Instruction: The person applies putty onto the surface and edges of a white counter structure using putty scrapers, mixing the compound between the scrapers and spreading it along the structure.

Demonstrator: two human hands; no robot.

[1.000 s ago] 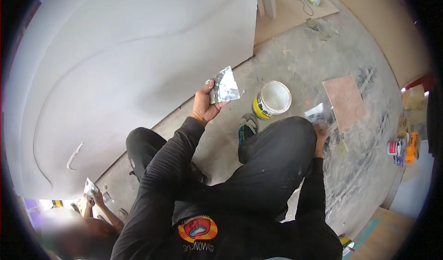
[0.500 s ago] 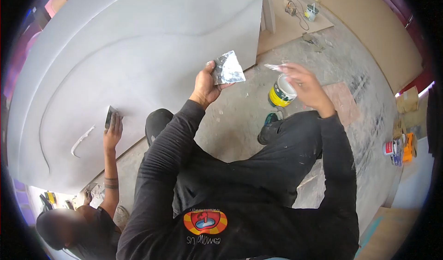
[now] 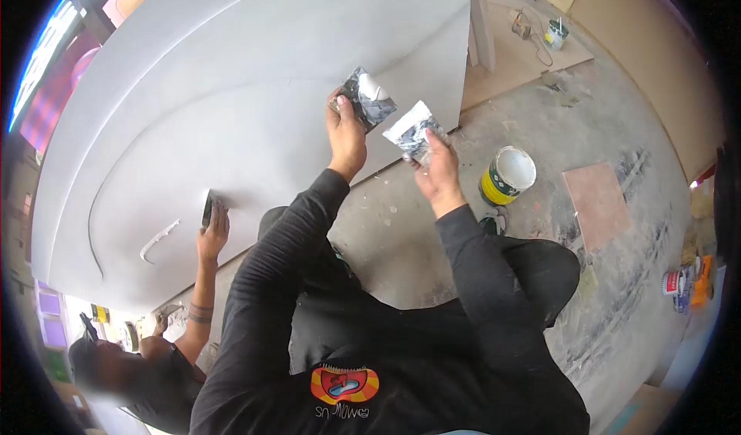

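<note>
My left hand (image 3: 347, 140) grips a flat metal filling blade (image 3: 363, 104) smeared with grey and white, a thick white patch of filler near its upper corner. Close by on the right, my right hand (image 3: 438, 171) is closed on a second filling blade (image 3: 412, 128), its far edge coated in white filler. The two blades are nearly edge to edge in front of the large grey panel (image 3: 255, 118). An open can (image 3: 507, 177) with a yellow and dark green label, white inside, stands on the floor to the right of my right hand.
At lower left a co-worker's hand (image 3: 213, 236) presses a dark flat tool (image 3: 208, 206) on the panel, near a white filler streak (image 3: 160, 240). A brownish square board (image 3: 596, 206) lies on the floor. Another can (image 3: 556, 33) and a corded tool (image 3: 521, 24) are farther back.
My right hand has moved left from above the can to beside my left hand. The left blade has tilted and shows less white. The whole view has shifted somewhat.
</note>
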